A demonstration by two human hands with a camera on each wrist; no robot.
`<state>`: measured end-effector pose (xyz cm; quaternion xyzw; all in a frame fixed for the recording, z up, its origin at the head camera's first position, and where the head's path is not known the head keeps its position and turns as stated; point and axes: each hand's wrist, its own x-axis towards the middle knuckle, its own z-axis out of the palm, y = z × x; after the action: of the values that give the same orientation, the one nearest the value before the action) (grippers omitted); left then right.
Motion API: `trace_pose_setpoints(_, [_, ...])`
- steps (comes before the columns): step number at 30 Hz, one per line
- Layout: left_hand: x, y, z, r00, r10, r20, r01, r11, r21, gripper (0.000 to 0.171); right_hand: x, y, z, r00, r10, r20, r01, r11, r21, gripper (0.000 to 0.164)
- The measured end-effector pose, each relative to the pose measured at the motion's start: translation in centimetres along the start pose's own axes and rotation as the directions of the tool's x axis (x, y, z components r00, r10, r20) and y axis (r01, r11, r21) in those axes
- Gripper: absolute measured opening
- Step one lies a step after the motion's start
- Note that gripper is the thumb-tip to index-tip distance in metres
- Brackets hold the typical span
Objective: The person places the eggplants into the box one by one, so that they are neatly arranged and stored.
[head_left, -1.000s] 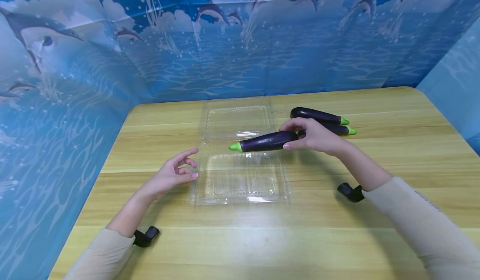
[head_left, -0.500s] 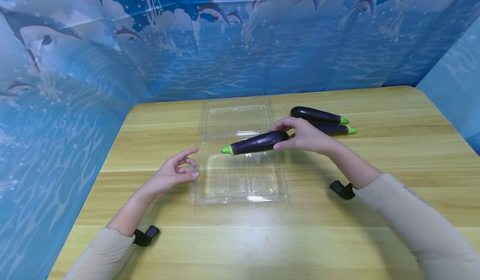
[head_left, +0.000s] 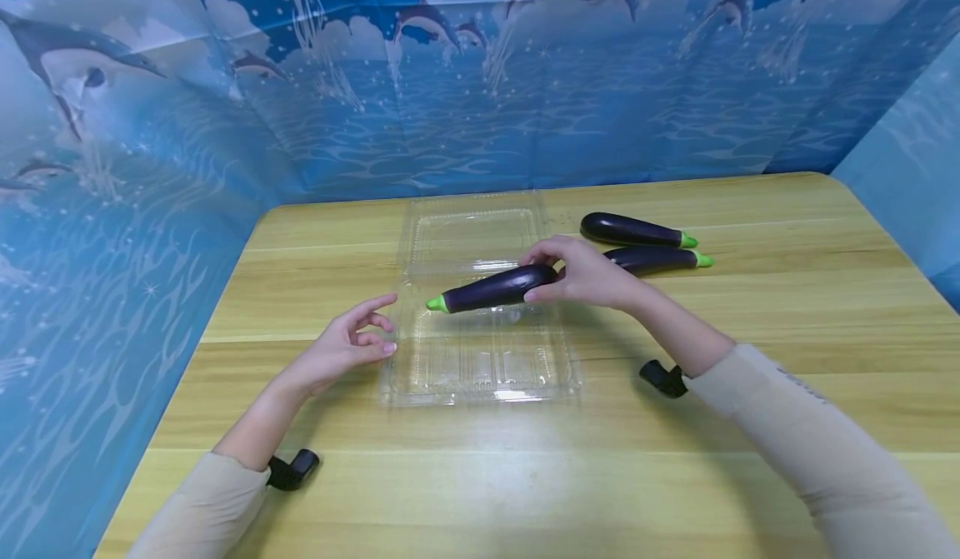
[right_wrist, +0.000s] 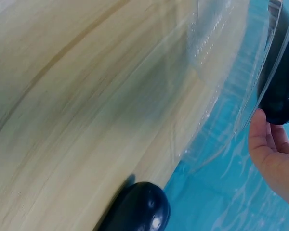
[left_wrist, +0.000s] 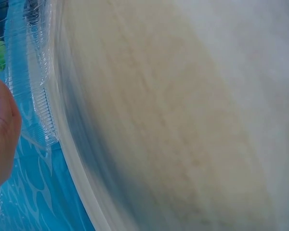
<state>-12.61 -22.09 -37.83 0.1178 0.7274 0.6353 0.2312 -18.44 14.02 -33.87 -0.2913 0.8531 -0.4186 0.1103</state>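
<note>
In the head view my right hand (head_left: 588,274) grips the thick end of an eggplant (head_left: 498,287), its green stem pointing left. The eggplant is over a clear plastic clamshell box (head_left: 480,367) that lies unfolded, lid (head_left: 476,234) toward the wall. The right wrist view shows that hand's fingers (right_wrist: 260,139) at the rounded dark end. My left hand (head_left: 341,349) is at the box's left edge, fingers apart and loosely bent, holding nothing; whether it touches the rim I cannot tell.
Two more eggplants (head_left: 633,230) lie side by side on the wooden table (head_left: 787,292), right of the lid; my right hand partly covers the nearer one. A blue dolphin-print cloth (head_left: 480,109) hangs behind the table and along its sides.
My right hand has carried the eggplant leftward, from the box's right side to over its middle. More of the nearer lying eggplant now shows. The left hand has stayed put.
</note>
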Motion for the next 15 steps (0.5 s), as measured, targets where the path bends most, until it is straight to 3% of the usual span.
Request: trace_pose_setpoints(15, [0.1, -0.1, 0.0, 1.000, 0.008, 0.008, -0.008, 1.000, -0.007, 0.075, 1.1, -0.9, 2.5, 0.999, -0.018, -0.049, 0.008, 0.978, -0.209, 0.043])
